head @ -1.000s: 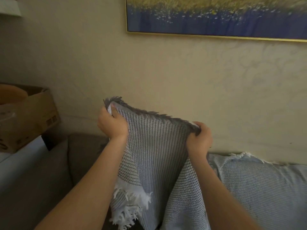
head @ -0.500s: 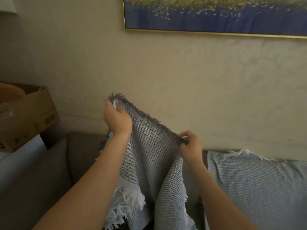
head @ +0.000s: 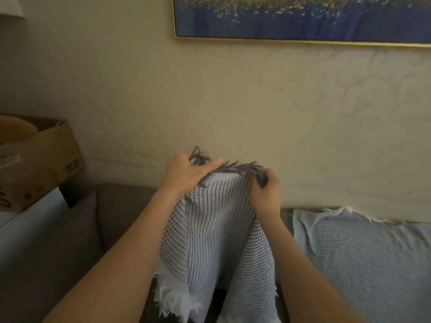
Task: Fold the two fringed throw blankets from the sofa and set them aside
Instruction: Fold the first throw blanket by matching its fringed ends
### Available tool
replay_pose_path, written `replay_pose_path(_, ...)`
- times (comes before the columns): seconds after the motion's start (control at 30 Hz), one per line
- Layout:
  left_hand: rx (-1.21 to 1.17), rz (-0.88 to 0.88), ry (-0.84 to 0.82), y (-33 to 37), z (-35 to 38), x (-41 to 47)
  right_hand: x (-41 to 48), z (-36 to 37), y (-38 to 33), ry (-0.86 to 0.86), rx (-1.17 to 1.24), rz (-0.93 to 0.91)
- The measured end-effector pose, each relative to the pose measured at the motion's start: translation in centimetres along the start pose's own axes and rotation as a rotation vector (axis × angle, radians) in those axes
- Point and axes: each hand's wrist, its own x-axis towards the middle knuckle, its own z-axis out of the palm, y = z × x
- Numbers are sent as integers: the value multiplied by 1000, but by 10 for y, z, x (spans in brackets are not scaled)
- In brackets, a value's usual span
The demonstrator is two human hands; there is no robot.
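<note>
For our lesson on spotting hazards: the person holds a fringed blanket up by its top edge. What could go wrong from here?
The left hand and right hand grip the blanket mostly by its dark fringe; the strands might slip or pull loose.
The lower end hangs bunched, its white fringe uneven, so the fold may come out crooked.

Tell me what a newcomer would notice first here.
The left hand and right hand grip the dark-fringed top edge of a grey blanket hanging at centre. A second blanket lies over the sofa at right. A blue-and-gold painting hangs top right.
</note>
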Motion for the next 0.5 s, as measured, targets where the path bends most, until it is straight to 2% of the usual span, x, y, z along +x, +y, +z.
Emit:
replay_pose_path(0.07, 104, 13, -144, 2, 3, -1, 2, 1, -8, -15, -17, -49)
replay_pose_path(0.23, 54, 1, -384, 11, 13, -7, 0, 5, -27, -191, -6, -100)
replay_pose_path(0.4, 1, -5, -420, 10, 20, -6, 1, 8, -32, -198, -28, -140)
replay_pose_path(0.5, 59, -10, -352, 10, 22, -6, 2, 7, -32, -199, -27, -155)
